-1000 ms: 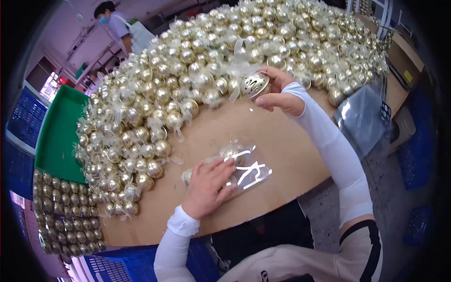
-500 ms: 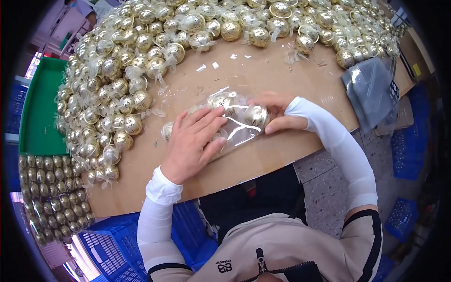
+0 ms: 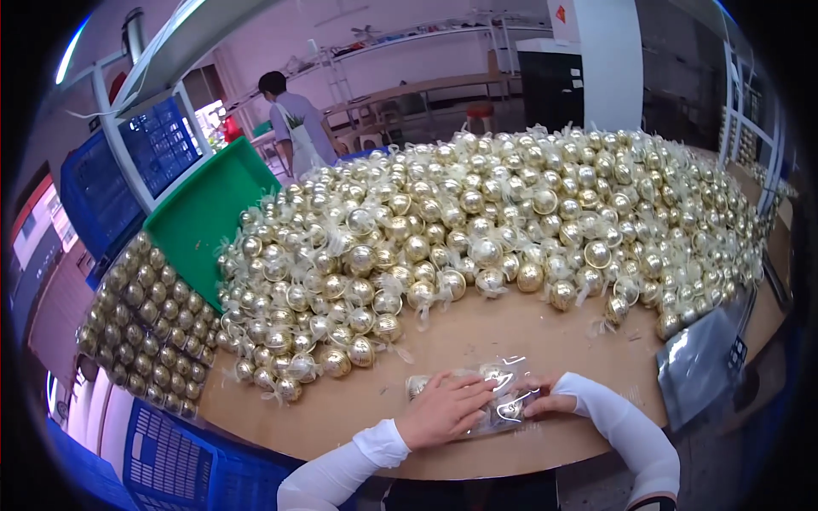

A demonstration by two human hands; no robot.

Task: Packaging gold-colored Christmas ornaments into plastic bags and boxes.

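Observation:
On the brown cardboard tabletop [image 3: 341, 417] lies a clear plastic bag [image 3: 515, 416] with several shiny gold ball ornaments [image 3: 494, 373] inside. My left hand [image 3: 445, 410] rests over the bag's left part, fingers stretched out and flat. At its other end, my right hand [image 3: 554, 399] has the bag between thumb and fingers, close against one ball. Some of the right fingers are hidden behind the film's glare. One gold ball [image 3: 417, 387] shows at the bag's left end, beside my left hand; whether the film covers it is hard to see.
A big heap of gold balls with pale ribbons [image 3: 477, 251] curves around the table's far side. Left stand a green tray [image 3: 192, 217], bagged gold balls [image 3: 153, 328] and blue crates [image 3: 166, 456]. Grey plastic bags [image 3: 703, 366] lie right. A person [image 3: 307, 128] stands beyond.
The view has tilted up, bringing in the room beyond the heap. Both hands stay at the bag, the left flat on it and the right at its end.

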